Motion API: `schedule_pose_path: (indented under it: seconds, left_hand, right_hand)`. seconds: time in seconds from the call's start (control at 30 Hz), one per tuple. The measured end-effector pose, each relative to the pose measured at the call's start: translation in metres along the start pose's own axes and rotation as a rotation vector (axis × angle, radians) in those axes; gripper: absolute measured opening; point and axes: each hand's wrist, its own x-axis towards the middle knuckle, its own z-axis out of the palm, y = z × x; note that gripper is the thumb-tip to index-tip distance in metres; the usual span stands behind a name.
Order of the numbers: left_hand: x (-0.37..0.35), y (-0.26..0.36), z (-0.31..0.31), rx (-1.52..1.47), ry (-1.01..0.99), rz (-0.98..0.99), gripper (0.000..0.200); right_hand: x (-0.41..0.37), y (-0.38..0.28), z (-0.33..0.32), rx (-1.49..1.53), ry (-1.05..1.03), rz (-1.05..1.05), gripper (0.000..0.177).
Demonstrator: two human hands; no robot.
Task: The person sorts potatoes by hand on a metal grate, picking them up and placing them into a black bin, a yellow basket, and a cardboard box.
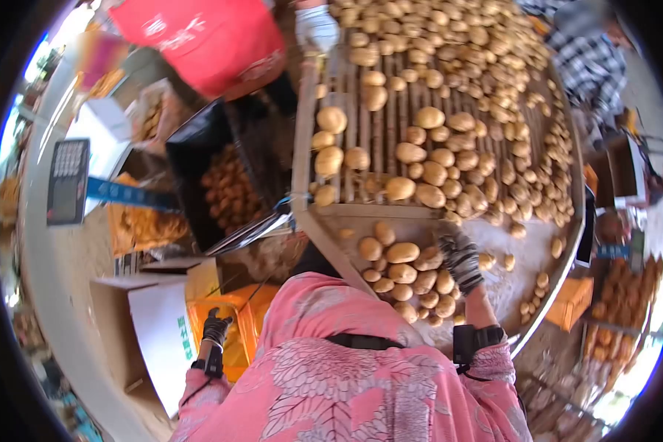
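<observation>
Potatoes (403,253) lie clustered on the surface (504,286), just beside the right hand (460,258). Each should handle as firm, fairly light, prone to roll or bruise; cup it around its widest girth. Right fingers: grasp not discernible. Left hand (215,330), at the orange bag (235,359): likewise not discernible.

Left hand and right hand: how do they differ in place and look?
The left hand hangs beside the orange plastic, while the right hand reaches forward beside potatoes. The right hand's glove shows clear stripes; the left hand's looks mostly dark. Both wear gloves and black wrist bands.
</observation>
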Motion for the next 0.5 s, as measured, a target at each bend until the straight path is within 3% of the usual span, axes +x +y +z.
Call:
schedule_pose_path:
  seconds: [0.07, 0.1, 0.17, 0.23, 0.3, 0.37, 0.43, 0.5]
  left_hand:
    - [-0.034, 0.085, -0.002, -0.227, -0.276, 0.033, 0.038]
    - [-0.041, 0.122, -0.001, -0.273, -0.381, 0.098, 0.035]
    - [-0.016, 0.168, 0.012, 0.510, 0.101, 1.485, 0.030]
    - [-0.098, 0.276, 0.017, -0.086, -0.360, 0.986, 0.026]
    - [-0.120, 0.340, 0.041, -0.035, -0.179, 1.212, 0.025]
    - [-0.132, 0.396, 0.058, 0.283, 0.183, 1.495, 0.027]
    - [-0.114, 0.431, 0.080, 0.541, 0.389, 1.543, 0.031]
    - [-0.113, 0.451, 0.094, 0.892, 0.412, 1.464, 0.039]
  right_hand:
    - [-0.019, -0.048, 0.000, -0.519, -0.081, -0.157, 0.048]
    - [-0.027, -0.061, 0.005, -0.611, -0.168, -0.112, 0.056]
    - [-0.045, -0.059, 0.015, -0.870, -0.247, -0.151, 0.058]
    - [-0.056, -0.050, 0.015, -0.859, -0.186, -0.172, 0.059]
    - [-0.064, -0.038, 0.015, -0.849, -0.126, -0.185, 0.060]
    - [-0.069, -0.026, 0.017, -0.818, -0.018, -0.159, 0.062]
    - [-0.072, -0.022, 0.015, -0.811, -0.022, -0.112, 0.062]
    - [-0.073, -0.026, 0.014, -0.793, -0.025, -0.105, 0.062]
